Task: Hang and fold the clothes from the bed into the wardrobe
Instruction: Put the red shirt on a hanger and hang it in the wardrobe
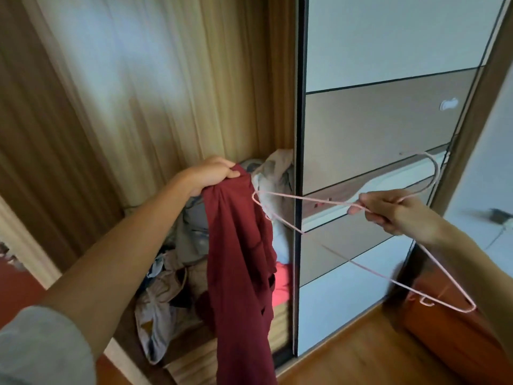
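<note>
A person's left hand (212,173) grips the bunched top of a maroon garment (241,262), which hangs in front of the open wardrobe (155,112), while the right hand (388,211) pinches a pink wire hanger (305,202) at its neck, one shoulder tip touching the cloth. Feeding that tip through the neck opening, with the collar spread rather than bunched, would likely seat the garment cleanly. Heaped clothes (194,245) crowd the wardrobe floor behind, and the sliding mirrored door (374,129) covers the right side, narrowing access
</note>
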Demonstrator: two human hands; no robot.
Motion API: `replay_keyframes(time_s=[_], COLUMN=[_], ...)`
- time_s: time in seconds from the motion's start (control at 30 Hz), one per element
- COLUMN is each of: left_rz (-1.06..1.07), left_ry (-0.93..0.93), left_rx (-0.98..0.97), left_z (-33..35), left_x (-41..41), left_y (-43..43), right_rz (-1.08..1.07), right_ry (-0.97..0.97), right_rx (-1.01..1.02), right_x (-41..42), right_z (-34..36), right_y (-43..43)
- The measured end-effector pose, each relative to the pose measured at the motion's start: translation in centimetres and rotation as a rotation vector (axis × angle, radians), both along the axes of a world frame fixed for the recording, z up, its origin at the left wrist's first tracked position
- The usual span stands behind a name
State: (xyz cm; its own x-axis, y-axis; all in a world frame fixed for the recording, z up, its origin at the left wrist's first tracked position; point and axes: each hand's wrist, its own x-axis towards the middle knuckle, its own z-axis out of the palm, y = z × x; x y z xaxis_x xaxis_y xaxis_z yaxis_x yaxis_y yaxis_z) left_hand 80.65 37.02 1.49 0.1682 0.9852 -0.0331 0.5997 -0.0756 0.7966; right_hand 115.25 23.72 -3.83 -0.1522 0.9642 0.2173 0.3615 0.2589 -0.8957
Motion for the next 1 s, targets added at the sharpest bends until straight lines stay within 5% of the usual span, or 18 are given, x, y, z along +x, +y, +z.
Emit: replay_keyframes(time_s=[0.2, 0.43, 0.67, 0.83, 1.0], left_rz=[-0.180, -0.466, -0.501, -0.578, -0.581], left_ry=[-0.008, 0.102, 0.008, 0.308, 0.283], left_rx=[-0.042, -0.011, 0.023, 0.302, 0.384], left_z=[0.3, 0.0, 0.8, 0.6, 0.2], left_x=[2.8, 7.8, 7.8, 7.1, 8.0], left_y=[-0.6, -4.4, -6.6, -6.6, -6.1], right_rz=[0.014, -0.126, -0.216, -0.216, -0.262], right_ry=[-0.132, 0.172, 0.360, 0.504, 0.465], right_rx=[-0.128, -0.082, 0.071, 0.162, 0.230], right_x=[0.3, -5.7, -9.3, -10.6, -11.6], right_z=[-4.1, -4.5, -3.9, -2.2, -1.6], right_y=[-1.0, 2.2, 4.1, 4.0, 5.0])
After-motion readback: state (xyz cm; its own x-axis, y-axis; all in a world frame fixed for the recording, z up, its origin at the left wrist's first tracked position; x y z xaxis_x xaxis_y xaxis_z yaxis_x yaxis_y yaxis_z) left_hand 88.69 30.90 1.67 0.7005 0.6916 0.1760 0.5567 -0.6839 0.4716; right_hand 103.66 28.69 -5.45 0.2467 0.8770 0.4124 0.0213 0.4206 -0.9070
